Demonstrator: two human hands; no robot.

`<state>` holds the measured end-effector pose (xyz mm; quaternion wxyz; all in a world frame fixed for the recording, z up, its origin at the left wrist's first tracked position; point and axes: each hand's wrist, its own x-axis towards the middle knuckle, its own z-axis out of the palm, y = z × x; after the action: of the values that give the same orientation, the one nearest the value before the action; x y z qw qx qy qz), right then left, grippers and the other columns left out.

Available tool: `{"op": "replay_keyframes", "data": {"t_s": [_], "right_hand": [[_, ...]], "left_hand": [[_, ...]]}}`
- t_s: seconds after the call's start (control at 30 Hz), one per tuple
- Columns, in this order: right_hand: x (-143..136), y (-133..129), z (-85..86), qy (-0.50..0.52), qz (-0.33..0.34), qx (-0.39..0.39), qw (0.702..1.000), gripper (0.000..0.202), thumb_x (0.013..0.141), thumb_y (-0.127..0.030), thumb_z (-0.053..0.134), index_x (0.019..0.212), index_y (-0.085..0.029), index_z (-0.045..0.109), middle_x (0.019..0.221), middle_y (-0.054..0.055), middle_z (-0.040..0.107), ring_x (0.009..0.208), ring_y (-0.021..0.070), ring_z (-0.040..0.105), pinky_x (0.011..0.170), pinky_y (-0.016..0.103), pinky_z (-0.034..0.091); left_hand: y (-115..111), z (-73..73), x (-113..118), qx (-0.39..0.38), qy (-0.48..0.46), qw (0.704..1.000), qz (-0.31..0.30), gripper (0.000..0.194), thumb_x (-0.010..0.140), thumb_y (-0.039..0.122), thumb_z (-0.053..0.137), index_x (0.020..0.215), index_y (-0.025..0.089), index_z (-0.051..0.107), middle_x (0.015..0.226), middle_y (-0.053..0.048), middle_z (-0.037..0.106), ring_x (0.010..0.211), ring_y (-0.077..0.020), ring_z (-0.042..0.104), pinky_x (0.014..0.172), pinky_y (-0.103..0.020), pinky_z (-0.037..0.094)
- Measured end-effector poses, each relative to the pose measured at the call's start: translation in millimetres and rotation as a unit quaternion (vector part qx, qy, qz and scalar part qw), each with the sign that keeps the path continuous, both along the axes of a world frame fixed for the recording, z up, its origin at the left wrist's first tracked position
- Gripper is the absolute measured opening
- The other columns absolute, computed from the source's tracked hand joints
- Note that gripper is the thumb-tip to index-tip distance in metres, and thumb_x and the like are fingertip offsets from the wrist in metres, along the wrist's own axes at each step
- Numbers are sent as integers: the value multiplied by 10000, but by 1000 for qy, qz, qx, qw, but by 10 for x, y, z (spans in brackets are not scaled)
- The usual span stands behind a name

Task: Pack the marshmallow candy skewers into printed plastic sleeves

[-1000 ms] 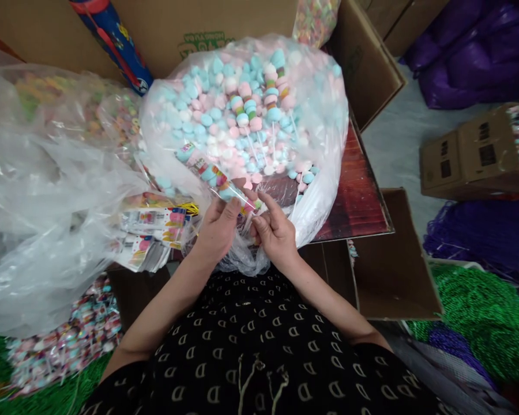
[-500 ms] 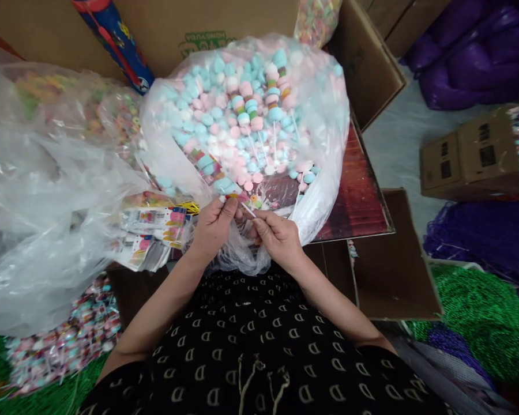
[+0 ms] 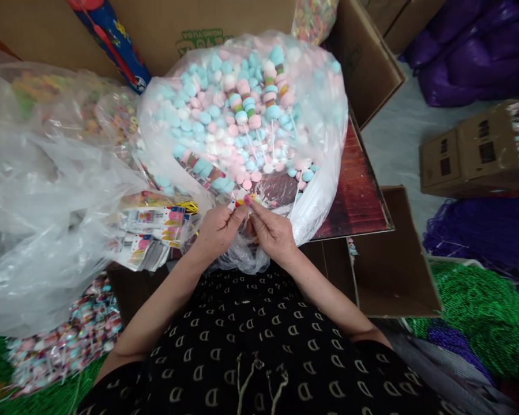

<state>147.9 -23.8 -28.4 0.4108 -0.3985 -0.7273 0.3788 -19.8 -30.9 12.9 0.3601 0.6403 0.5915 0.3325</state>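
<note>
A marshmallow skewer in a clear printed bag (image 3: 214, 176) slants down to my hands, its pink, blue and green pieces showing through the film. My left hand (image 3: 218, 229) is closed, thumb and fingers pinching the near end of this bag. Pressed close beside it, my right hand (image 3: 273, 229) pinches the same end, thumb tips almost meeting. The stick is hidden by my fingers. Just beyond lies a big clear plastic sack (image 3: 328, 124) full of loose marshmallows (image 3: 203, 117). On top of them rest several unwrapped marshmallow skewers (image 3: 270, 95) with white sticks.
Printed flat bags (image 3: 149, 225) and yellow twist ties (image 3: 187, 207) lie left of my hands. A sack of ring candies (image 3: 112, 112) is further left. Cardboard box (image 3: 393, 271) stands open at the right, below the red wood-patterned board (image 3: 358, 196). Finished-looking skewers (image 3: 75, 340) fill the lower left.
My hands have drawn together at the bag's end. The white stick that showed between my fingers is now out of sight. My right hand has shifted slightly left.
</note>
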Motion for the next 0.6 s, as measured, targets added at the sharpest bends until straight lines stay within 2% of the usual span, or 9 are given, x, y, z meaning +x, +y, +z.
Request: {"op": "replay_keyframes", "data": {"t_s": [0.07, 0.17, 0.23, 0.27, 0.33, 0.4, 0.53, 0.6], "right_hand": [[-2, 15, -39, 2, -15, 31, 999, 423, 1086, -308, 408, 1434, -271, 644, 827, 22, 774, 711, 164, 732, 719, 309, 627], [-5, 24, -85, 5, -32, 70, 997, 423, 1086, -311, 408, 1431, -248, 646, 845, 30, 789, 754, 172, 758, 745, 315, 640], [-12, 16, -105, -1, -33, 75, 997, 424, 1087, -303, 403, 1430, -242, 645, 876, 38, 801, 779, 170, 768, 763, 313, 643], [-16, 8, -112, -5, -30, 73, 997, 425, 1088, -298, 398, 1430, -243, 644, 890, 39, 805, 782, 167, 770, 767, 309, 643], [-28, -13, -119, -15, -20, 63, 998, 426, 1087, -292, 393, 1430, -245, 642, 906, 39, 808, 791, 165, 770, 783, 308, 641], [-40, -38, -116, -23, -11, 56, 998, 420, 1087, -303, 393, 1412, -239, 651, 888, 38, 802, 793, 168, 767, 795, 310, 635], [-62, -91, -89, -13, -14, 29, 999, 394, 1092, -340, 389, 1355, -213, 653, 809, 26, 771, 739, 164, 747, 764, 300, 618], [-85, -123, -74, 4, -15, 3, 1000, 367, 1094, -356, 396, 1336, -210, 630, 786, 19, 754, 699, 160, 727, 723, 294, 604]], "left_hand": [[-20, 0, -18, -30, -35, 999, 8, 507, 969, 623, 530, 709, 193, 602, 630, -8, 606, 639, -171, 566, 622, -306, 441], [-32, 22, -41, -17, -174, 984, 36, 445, 909, 627, 663, 1008, 196, 704, 966, -61, 755, 932, -229, 682, 843, -344, 546], [-11, 52, -37, 8, -315, 948, 46, 481, 886, 632, 709, 1146, 228, 708, 1174, -85, 752, 1134, -258, 679, 1019, -389, 532], [8, 70, -26, 10, -377, 925, 47, 487, 877, 631, 726, 1169, 242, 710, 1200, -84, 749, 1178, -264, 675, 1066, -407, 518], [50, 108, 11, -12, -463, 885, 52, 469, 860, 592, 772, 1186, 258, 715, 1115, -65, 766, 1168, -264, 689, 1092, -439, 512], [84, 135, 64, -39, -506, 859, 64, 446, 835, 500, 834, 1196, 267, 712, 946, -22, 757, 1079, -243, 711, 1076, -448, 521], [103, 133, 158, -61, -553, 827, 79, 383, 780, 376, 903, 1093, 249, 723, 736, 51, 630, 886, -175, 685, 1011, -385, 533], [90, 111, 183, -65, -554, 825, 89, 324, 777, 366, 907, 1010, 236, 722, 681, 63, 570, 823, -151, 652, 946, -338, 536]]}}
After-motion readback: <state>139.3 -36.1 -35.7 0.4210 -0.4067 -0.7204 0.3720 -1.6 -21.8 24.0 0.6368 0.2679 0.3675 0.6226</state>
